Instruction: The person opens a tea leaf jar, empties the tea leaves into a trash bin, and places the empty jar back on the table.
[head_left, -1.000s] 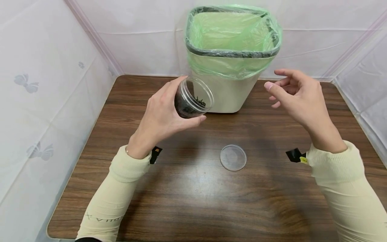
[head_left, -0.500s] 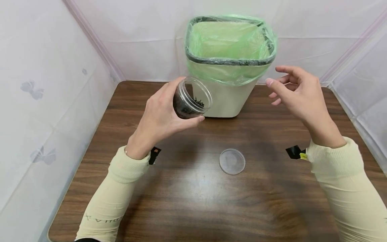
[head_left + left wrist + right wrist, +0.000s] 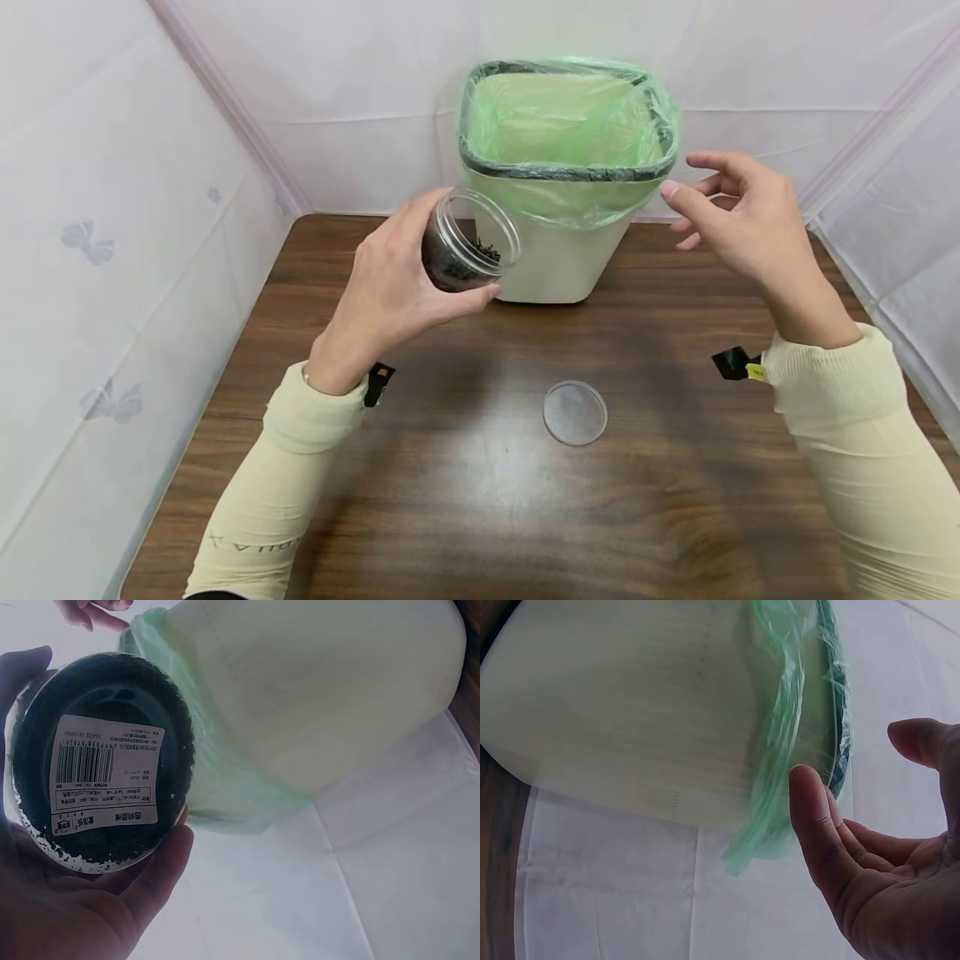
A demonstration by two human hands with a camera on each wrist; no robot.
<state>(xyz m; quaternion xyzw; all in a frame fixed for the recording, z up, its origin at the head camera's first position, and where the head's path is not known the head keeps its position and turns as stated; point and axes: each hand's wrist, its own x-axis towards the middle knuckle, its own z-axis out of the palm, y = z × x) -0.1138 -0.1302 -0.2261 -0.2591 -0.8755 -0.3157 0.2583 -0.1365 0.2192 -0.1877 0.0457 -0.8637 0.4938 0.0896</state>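
My left hand (image 3: 393,275) grips a clear plastic jar (image 3: 468,237), tilted with its uncovered mouth toward the right. Dark dry leaf-like bits (image 3: 486,248) lie inside it. The left wrist view shows the jar's base with a white barcode label (image 3: 107,771). My right hand (image 3: 750,221) hovers beside the trash bin (image 3: 551,258), fingers relaxed and parted from the thumb, holding nothing. A green bag (image 3: 570,196) lines the bin and folds over its dark rim. On the table a round clear lid (image 3: 575,413) lies flat, apart from both hands.
The brown wood-grain table (image 3: 450,517) carries the bin at its back edge. White sheeting (image 3: 360,125) hangs behind and at both sides. A small black wrist device (image 3: 378,383) sits at the left cuff, another black piece (image 3: 731,363) at the right cuff.
The bin, lid and table sit lower in the head view, as the camera has tilted up. The left hand keeps its grip on the tilted jar; the right hand appears slightly higher against the bin.
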